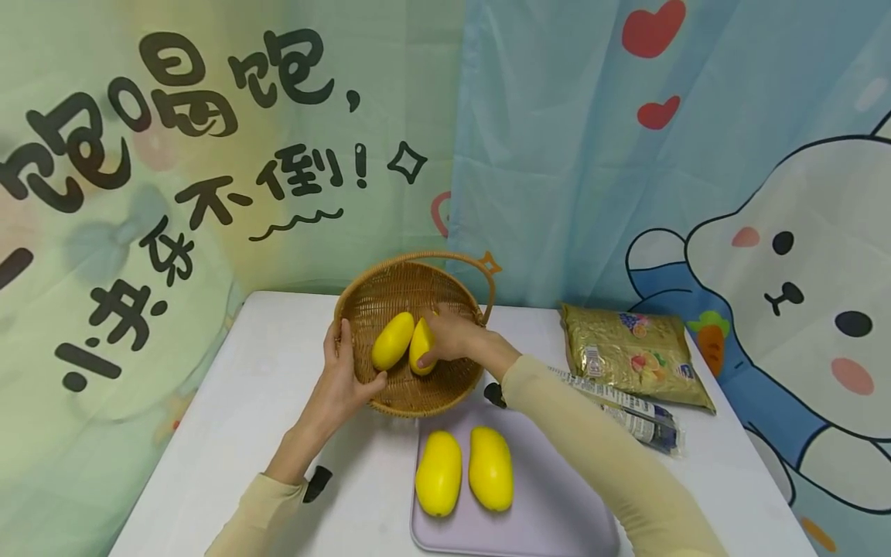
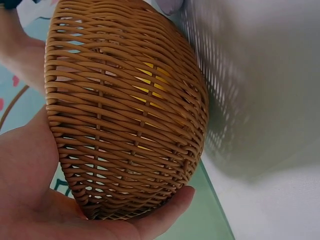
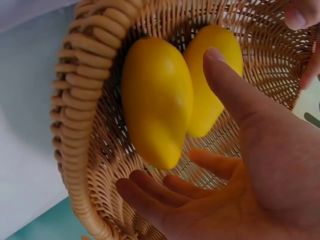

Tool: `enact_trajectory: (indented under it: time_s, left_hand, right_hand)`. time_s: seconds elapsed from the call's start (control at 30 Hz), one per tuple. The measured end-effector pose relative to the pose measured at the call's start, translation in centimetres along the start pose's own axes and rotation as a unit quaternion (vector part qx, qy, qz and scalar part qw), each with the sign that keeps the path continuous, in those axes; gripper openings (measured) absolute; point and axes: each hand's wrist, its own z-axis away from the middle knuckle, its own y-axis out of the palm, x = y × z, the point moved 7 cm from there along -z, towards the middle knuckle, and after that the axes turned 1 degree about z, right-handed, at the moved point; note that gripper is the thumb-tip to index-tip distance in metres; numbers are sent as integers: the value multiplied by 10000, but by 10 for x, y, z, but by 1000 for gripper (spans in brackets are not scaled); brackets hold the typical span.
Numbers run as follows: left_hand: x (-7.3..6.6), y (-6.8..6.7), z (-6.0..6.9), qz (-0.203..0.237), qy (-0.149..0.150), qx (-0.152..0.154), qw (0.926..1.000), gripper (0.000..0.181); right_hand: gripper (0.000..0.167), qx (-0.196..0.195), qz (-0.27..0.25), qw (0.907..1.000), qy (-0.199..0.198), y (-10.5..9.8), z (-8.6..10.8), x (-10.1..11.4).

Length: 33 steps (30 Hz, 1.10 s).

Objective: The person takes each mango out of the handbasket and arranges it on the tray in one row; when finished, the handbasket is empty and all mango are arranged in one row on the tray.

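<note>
A brown wicker basket (image 1: 418,398) with an arched handle is tilted so its mouth faces me. My left hand (image 1: 343,379) holds its left side, thumb at the rim and fingers along the outer weave (image 2: 135,100). Two yellow mangoes (image 1: 393,340) (image 3: 156,100) lie side by side inside. My right hand (image 1: 451,336) reaches into the basket beside the right-hand mango (image 1: 421,348). In the right wrist view its fingers are spread and extended, the thumb over the farther mango (image 3: 212,55); contact there I cannot tell.
Two more yellow mangoes (image 1: 438,473) (image 1: 491,469) lie on a lilac tray (image 1: 557,495) in front of the basket. To the right are a gold fruit-printed bag (image 1: 629,352) and a long clear-wrapped package (image 1: 654,425), partly behind the right sleeve. Printed curtains (image 1: 543,155) hang behind the white table (image 1: 230,418).
</note>
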Motion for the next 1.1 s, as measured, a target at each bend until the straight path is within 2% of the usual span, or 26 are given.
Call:
enact_trajectory:
  time_s: [0.33, 0.63, 1.1]
  left_hand:
    - [-2, -2, -1, -44, 27, -49, 10000, 112]
    - [-3, -1, -1, -73, 59, -61, 9999, 112]
    - [-3, -2, -3, -68, 125, -49, 9999, 110]
  right_hand:
    - [107, 101, -190, 9996, 157, 9, -7, 1]
    - [116, 210, -161, 9993, 268, 20, -12, 6]
    - [119, 323, -123, 9988, 340, 23, -25, 9]
